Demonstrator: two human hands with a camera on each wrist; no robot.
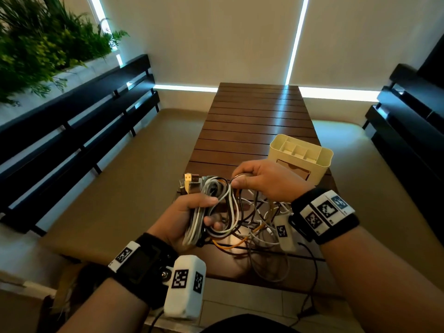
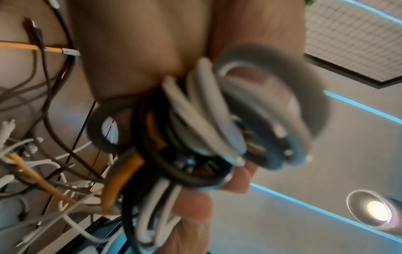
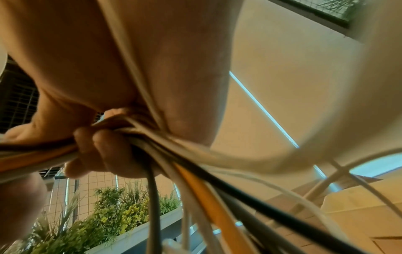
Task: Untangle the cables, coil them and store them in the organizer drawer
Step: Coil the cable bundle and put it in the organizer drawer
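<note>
a: we see the left hand (image 1: pixel 189 217) curled round a bundle of cables (image 1: pixel 199 212), its long axis running up and away from us, usb plugs (image 1: pixel 191 181) pointing at the far end of the slatted table (image 1: pixel 259 116).

b: and the right hand (image 1: pixel 262 181) pinches several strands just beside it, above the loose tangle (image 1: pixel 259 227). the organizer (image 1: pixel 300 157) stands behind that hand.

a: only the left wrist view shows us the bundle's looped lower end (image 2: pixel 195 137).

b: the right wrist view alone shows strands fanning down from the fingers (image 3: pixel 97 146).
</note>
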